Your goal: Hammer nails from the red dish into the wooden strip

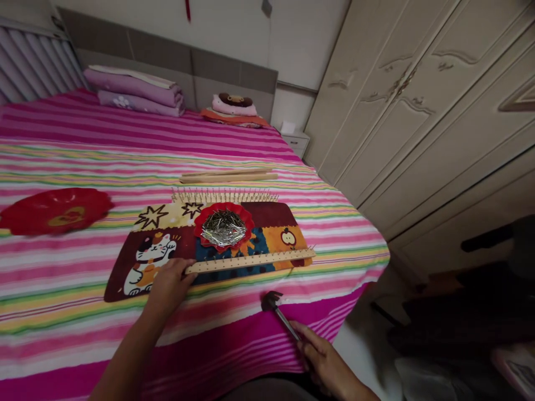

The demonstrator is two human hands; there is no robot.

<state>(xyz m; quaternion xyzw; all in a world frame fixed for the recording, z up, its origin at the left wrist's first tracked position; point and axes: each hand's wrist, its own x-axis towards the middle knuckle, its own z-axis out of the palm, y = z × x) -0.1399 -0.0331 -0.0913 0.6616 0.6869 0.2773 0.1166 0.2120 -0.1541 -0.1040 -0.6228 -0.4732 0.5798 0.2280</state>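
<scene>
My left hand (173, 281) grips the left end of a wooden strip (251, 260) with its fingers closed. Nails stick up along the far edge of that strip, which lies across a patterned mat (121, 273) with a cat picture. In my right hand (315, 353) is a hammer (285, 322), held by the handle just in front of the mat, its head apart from the strip. A red scalloped dish (199, 228) full of loose nails (223, 227) sits on the mat behind the strip.
Strips studded with upright nails (225, 196) lie behind the mat, and plain wooden strips (229, 177) farther back. At left is a red tray (58, 211). Folded bedding (137, 92) rests near the headboard (167, 61). A wardrobe (418, 111) stands right of the bed.
</scene>
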